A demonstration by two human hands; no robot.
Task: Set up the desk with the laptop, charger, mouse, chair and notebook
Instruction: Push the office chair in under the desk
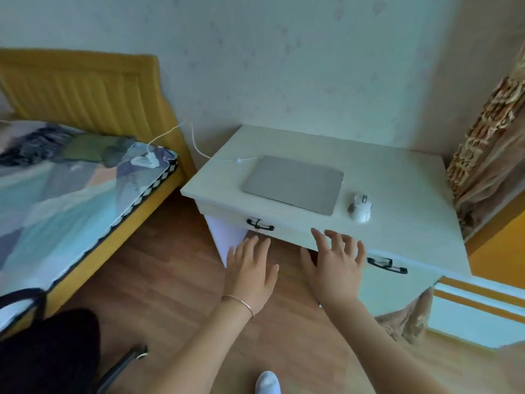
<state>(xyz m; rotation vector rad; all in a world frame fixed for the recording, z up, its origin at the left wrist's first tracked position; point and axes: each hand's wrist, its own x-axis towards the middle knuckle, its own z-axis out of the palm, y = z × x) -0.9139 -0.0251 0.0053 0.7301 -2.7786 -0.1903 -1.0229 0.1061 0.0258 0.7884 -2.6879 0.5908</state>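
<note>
Both hands are out in front of the counter (397, 177), palms down. The left hand (251, 270) has its grip spread with fingers straight, holding nothing, hovering over the wood floor (159, 280) just short of the counter's front edge, a thin bracelet (240, 302) on its wrist. The right hand (336, 265) is the same deal, fingers fanned wide and holding nothing, fingertips up over the counter's front edge; can't tell if they actually touch it.

On the counter, the laptop (294, 183) lies shut and flat near the middle. The mouse (360, 207), white, sits just beside it at its 3 o'clock, not touching. A white charger cable (199, 146) comes onto the counter at the laptop's 10 o'clock corner; its tip lies right by that corner, but I can't tell if it's plugged in. The cable loops back toward 9 o'clock onto the bed (56, 194), where a white coil of it lies on the patterned cover near the yellow headboard (85, 89).

Counter front has two black drawer handles: one (260, 224) at 12 o'clock from the left hand, one (387, 264) at 3 o'clock from the right hand.

Bottom left corner, around 7 o'clock, there's something dark with a metal leg, probably the chair (56, 351), well apart from the counter. Patterned curtain (488, 155) hangs at the counter's 3 o'clock side.
</note>
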